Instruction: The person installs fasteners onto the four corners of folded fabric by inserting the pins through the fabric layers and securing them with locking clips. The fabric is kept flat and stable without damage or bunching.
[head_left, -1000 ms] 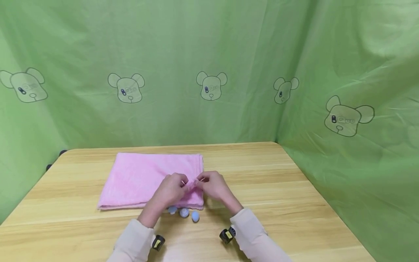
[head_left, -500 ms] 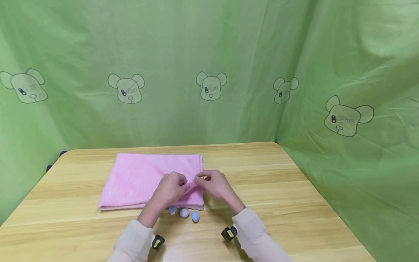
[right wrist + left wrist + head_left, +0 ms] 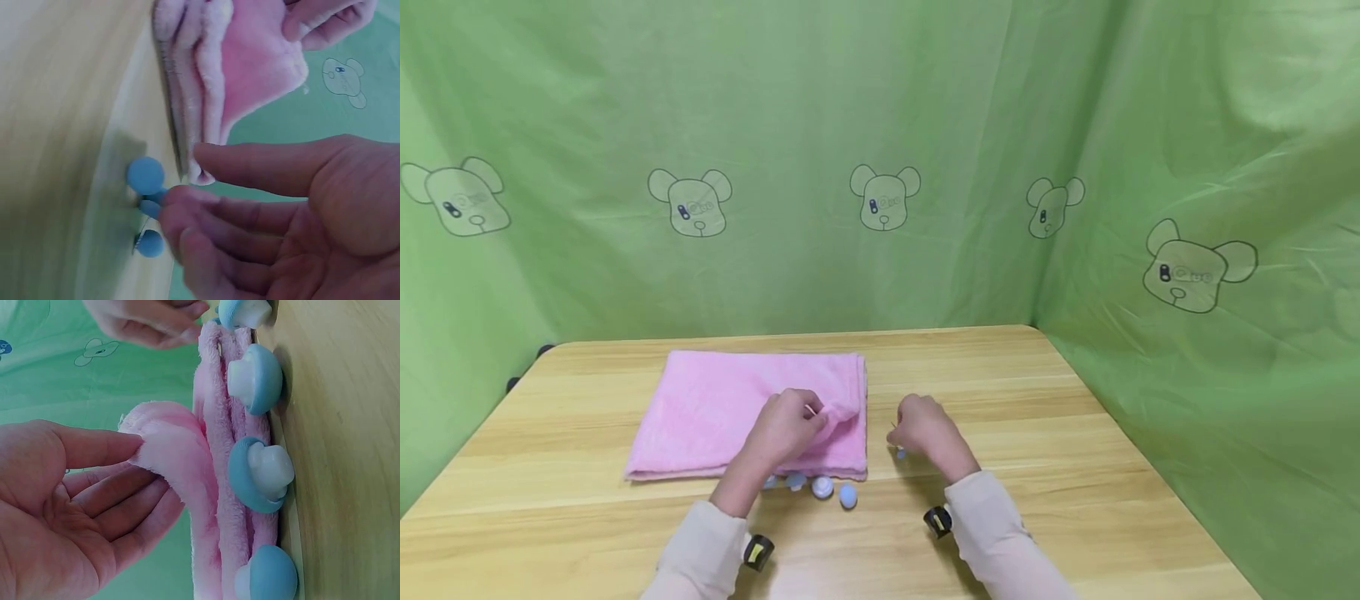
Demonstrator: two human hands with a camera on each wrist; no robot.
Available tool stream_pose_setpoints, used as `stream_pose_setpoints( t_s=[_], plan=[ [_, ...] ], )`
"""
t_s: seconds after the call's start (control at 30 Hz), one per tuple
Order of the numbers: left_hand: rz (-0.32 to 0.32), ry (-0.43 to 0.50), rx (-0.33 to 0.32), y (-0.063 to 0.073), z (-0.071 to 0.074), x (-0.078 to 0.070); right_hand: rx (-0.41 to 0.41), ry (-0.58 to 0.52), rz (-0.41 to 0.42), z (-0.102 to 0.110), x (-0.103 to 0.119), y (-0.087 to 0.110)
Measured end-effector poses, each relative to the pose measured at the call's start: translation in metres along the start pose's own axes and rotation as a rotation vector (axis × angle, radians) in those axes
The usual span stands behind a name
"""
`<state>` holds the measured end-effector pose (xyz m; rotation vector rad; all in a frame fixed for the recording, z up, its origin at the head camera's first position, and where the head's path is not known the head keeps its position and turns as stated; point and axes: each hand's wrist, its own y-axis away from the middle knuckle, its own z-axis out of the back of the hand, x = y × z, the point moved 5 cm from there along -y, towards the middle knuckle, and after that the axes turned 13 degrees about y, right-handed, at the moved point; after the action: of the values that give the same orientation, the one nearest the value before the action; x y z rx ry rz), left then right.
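Note:
A folded pink plush blanket [image 3: 715,408] lies left of centre. My left hand [image 3: 784,427] pinches a lifted flap of its top layer near the right edge, thumb on one side and fingers behind in the left wrist view. Past the blanket's right edge, my right hand [image 3: 927,432] is low over the table. There its fingers are close to small blue round-headed pieces [image 3: 145,175], with a thin pin-like line among them. Thumb and fingers stand apart in the right wrist view; whether the fingertips touch a piece is unclear. Several mushroom-shaped pieces with blue caps and white stems [image 3: 272,472] lie along the blanket's front edge.
The wooden table [image 3: 1075,517] carries all of this. A green curtain [image 3: 880,275] with bear-head drawings hangs behind it and at both sides. Black wrist devices [image 3: 758,552] sit under both sleeves.
My right hand has let go of the blanket and moved right and down to the blue pieces. The left hand keeps its pinch, and the flap is now raised more openly.

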<state>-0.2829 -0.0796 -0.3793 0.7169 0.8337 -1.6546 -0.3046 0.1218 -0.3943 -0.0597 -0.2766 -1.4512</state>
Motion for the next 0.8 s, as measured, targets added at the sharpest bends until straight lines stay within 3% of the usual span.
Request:
stream_pose_setpoints(
  t_s=[0.57,0.8],
  plan=[
    [0.016,0.014,-0.028,-0.001,0.002,0.001,0.048,0.082,0.002,-0.016,0.003,-0.001],
    [0.008,0.062,-0.096,-0.003,0.003,0.002,-0.077,-0.115,0.073,-0.004,0.009,-0.003]
  ],
)
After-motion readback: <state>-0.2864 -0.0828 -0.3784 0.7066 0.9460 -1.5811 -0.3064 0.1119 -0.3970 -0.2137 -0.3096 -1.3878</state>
